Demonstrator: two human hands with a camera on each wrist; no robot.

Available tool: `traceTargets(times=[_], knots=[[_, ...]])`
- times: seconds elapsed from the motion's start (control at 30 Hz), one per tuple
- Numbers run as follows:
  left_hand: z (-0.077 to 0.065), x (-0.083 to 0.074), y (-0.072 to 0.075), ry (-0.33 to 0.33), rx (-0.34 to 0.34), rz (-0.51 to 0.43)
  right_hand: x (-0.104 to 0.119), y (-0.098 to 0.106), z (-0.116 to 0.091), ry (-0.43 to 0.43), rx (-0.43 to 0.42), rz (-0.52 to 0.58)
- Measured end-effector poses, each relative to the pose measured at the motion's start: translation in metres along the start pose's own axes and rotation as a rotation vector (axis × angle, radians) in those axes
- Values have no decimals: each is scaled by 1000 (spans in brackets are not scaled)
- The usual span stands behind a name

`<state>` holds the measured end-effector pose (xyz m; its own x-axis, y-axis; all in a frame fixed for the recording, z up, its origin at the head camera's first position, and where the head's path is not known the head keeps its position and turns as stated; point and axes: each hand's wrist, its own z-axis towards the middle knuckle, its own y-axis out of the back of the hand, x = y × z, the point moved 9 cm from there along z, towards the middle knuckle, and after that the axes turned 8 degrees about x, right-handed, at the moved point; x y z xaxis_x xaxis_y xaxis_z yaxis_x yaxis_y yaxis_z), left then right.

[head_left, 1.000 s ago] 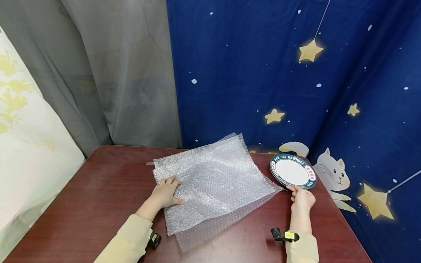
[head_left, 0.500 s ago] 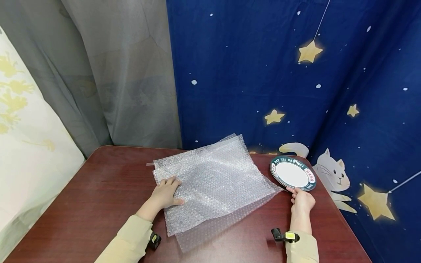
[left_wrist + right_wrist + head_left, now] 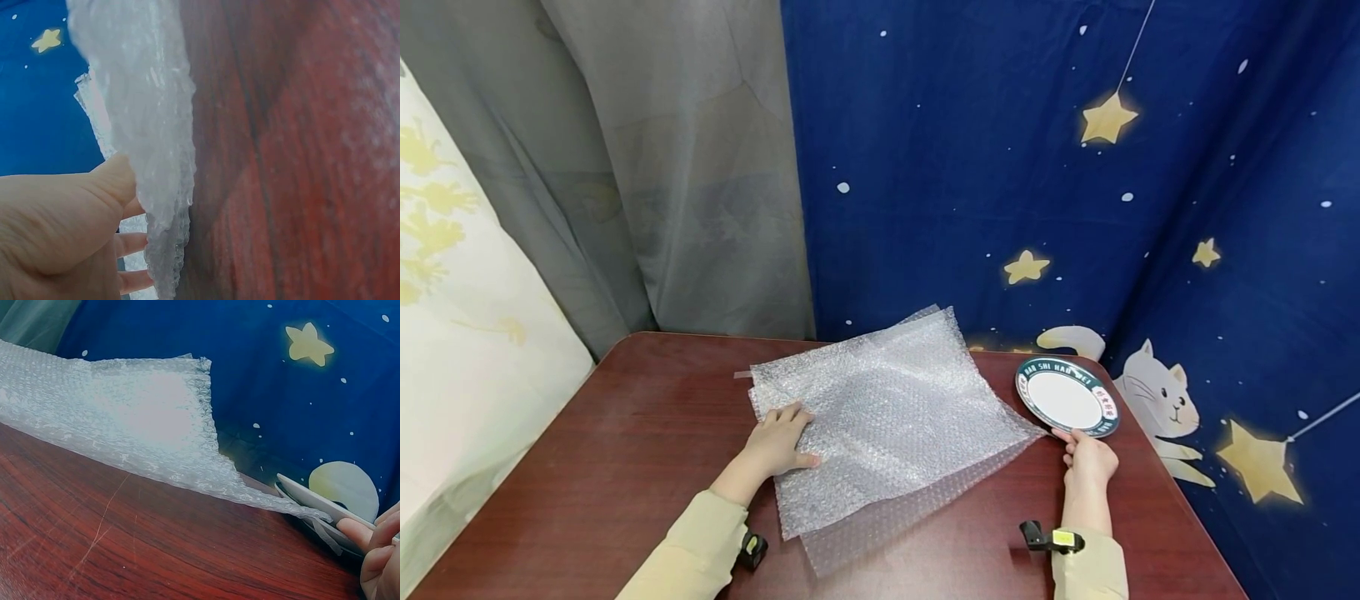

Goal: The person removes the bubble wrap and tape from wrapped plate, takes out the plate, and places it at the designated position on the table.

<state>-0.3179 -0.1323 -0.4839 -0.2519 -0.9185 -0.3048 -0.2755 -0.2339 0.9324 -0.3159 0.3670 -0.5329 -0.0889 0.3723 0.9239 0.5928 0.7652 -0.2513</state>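
Note:
Layered sheets of clear bubble wrap lie across the middle of the table in the head view. My left hand rests on their left side with fingers spread; the left wrist view shows its thumb and fingers at the crumpled edge of the wrap. At the right, a round plate with a green lettered rim and white centre lies on another plate. My right hand pinches the upper plate's near rim. In the right wrist view, a twisted corner of the wrap lies between the two plates.
The dark red wooden table ends just behind the wrap and plates. A blue curtain with stars and a cat hangs behind it, a grey curtain to the left. Black wrist mounts sit on both sleeves.
The upper plate and the fingers at its rim have come down slightly. My left hand and the bubble wrap have stayed in place.

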Motion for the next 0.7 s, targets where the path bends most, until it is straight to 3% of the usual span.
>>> traceTargets(times=[0.7], knots=[[2,1,-2,5,11,-2,-4,-1,-2,-96,57,94]])
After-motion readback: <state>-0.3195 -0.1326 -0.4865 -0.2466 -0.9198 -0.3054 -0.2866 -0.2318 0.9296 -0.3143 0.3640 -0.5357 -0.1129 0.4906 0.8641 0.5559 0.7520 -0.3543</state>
